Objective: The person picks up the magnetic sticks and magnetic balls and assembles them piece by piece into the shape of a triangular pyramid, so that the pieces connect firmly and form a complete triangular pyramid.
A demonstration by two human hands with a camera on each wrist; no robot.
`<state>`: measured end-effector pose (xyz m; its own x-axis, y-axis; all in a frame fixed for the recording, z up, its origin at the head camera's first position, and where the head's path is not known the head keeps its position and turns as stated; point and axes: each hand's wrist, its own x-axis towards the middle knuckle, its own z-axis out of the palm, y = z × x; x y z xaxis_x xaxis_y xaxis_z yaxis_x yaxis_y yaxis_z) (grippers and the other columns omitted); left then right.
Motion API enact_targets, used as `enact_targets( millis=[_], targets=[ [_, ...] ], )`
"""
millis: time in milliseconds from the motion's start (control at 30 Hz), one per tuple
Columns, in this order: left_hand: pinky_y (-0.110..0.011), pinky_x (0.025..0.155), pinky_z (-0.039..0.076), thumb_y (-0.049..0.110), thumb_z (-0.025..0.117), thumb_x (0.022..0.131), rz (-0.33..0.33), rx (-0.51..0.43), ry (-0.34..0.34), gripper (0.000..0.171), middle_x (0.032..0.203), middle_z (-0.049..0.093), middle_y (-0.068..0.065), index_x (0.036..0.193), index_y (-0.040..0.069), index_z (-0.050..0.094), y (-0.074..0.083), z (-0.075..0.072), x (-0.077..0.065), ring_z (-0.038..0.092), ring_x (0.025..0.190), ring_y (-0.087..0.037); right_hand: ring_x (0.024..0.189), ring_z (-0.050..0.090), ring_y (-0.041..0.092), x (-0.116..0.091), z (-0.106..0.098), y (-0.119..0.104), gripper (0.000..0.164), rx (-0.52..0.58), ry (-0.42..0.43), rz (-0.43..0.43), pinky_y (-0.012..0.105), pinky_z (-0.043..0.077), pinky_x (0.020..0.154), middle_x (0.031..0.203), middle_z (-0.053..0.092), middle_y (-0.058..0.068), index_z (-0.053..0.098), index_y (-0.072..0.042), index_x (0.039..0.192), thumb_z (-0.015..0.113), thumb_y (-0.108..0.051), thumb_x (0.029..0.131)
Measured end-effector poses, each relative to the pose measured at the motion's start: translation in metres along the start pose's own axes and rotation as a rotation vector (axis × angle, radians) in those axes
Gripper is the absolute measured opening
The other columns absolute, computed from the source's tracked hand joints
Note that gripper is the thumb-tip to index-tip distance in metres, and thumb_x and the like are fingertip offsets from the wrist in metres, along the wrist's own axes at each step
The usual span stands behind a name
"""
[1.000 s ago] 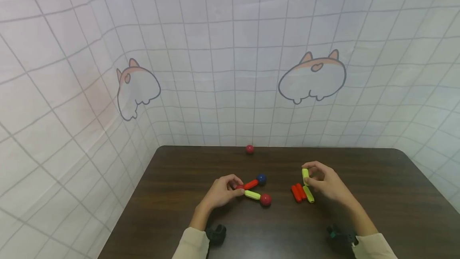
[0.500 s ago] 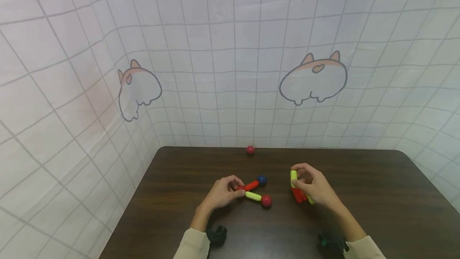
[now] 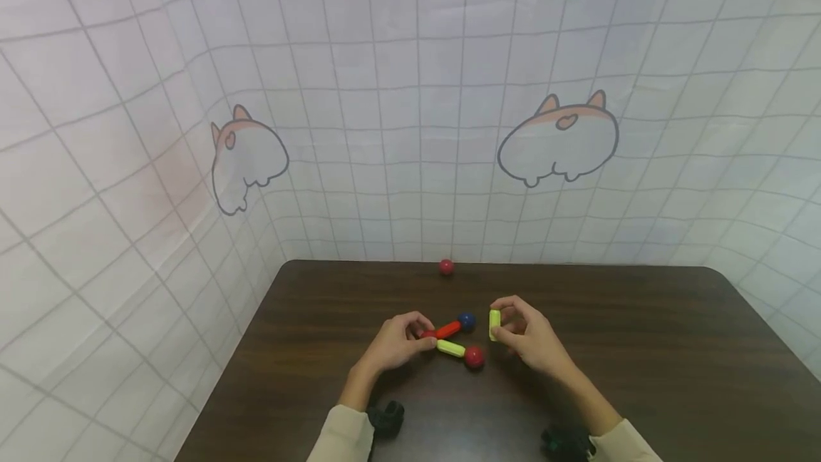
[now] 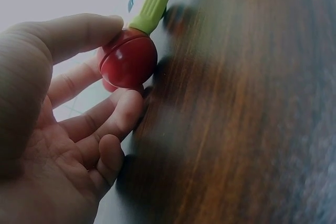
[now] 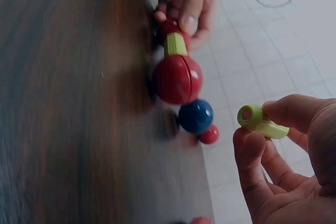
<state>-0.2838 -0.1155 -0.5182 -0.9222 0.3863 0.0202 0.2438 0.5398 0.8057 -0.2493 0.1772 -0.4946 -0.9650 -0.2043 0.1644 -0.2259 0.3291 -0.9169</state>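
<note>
My left hand [image 3: 396,343] pinches a red ball [image 4: 128,61] between thumb and fingers, low over the table. From that ball run a red rod [image 3: 448,330], with a blue ball [image 3: 467,321] at its far end, and a yellow-green rod [image 3: 451,348] ending in another red ball [image 3: 474,356]. My right hand [image 3: 529,337] holds a loose yellow-green rod [image 3: 494,325] by thumb and fingertips, just right of the blue ball. In the right wrist view, the end of this rod [image 5: 251,115] shows a small round insert.
One more red ball [image 3: 446,267] lies by the back edge of the dark wooden table [image 3: 641,348]. A white grid-patterned curtain [image 3: 410,127] hangs right behind. Dark wrist devices [image 3: 386,419] sit near both sleeves. The loose rods seen earlier are hidden behind my right hand.
My right hand has carried the yellow-green rod left, across the loose red and yellow-green rods and up to the blue ball. The left hand keeps its place.
</note>
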Motion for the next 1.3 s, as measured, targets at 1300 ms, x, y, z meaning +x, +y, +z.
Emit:
enact_targets(
  millis=[1300],
  targets=[
    [-0.028,0.059,0.044,0.030,0.077,0.092,-0.006,-0.004,-0.015,0.021,0.092,0.066,0.001,0.108,0.019,0.070,-0.003,0.001,0.001,0.055,0.068,-0.013,0.073,0.065,0.016,0.017,0.034,0.006,0.035,-0.119,-0.072,0.101,0.031,0.052,0.058,0.099,0.064,0.008,0.063,-0.012,0.126,0.074,-0.012,0.093]
  ],
)
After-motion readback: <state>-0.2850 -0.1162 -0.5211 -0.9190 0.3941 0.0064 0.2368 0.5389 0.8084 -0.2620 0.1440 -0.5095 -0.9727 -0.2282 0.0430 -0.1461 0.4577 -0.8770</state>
